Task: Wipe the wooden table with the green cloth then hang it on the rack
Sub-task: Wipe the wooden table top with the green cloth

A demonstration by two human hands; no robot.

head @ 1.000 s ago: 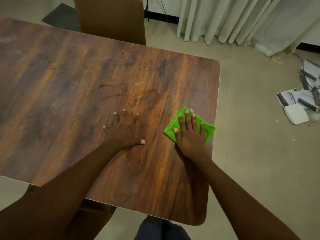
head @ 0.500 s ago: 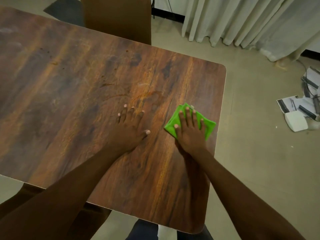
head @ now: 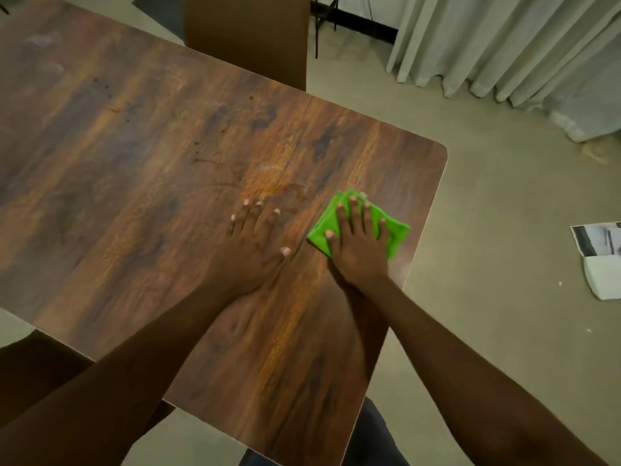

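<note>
A folded green cloth [head: 396, 230] lies flat on the wooden table [head: 134, 183] close to its right edge. My right hand [head: 358, 247] presses down on the cloth with fingers spread, covering most of it. To the left of the cloth, my left hand [head: 255, 243] rests flat and open on the bare wood. Faint smears and dark specks mark the table beyond my fingers. No rack shows in this view.
A brown chair back [head: 248, 38] stands at the table's far side. White curtains [head: 504, 45] hang at the upper right. Papers and a white box [head: 601, 260] lie on the floor to the right. Another dark chair [head: 37, 371] sits at the lower left.
Both hands have slid a little farther across the table, the right one carrying the cloth with it. The camera view has shifted slightly, so the table sits lower in the frame.
</note>
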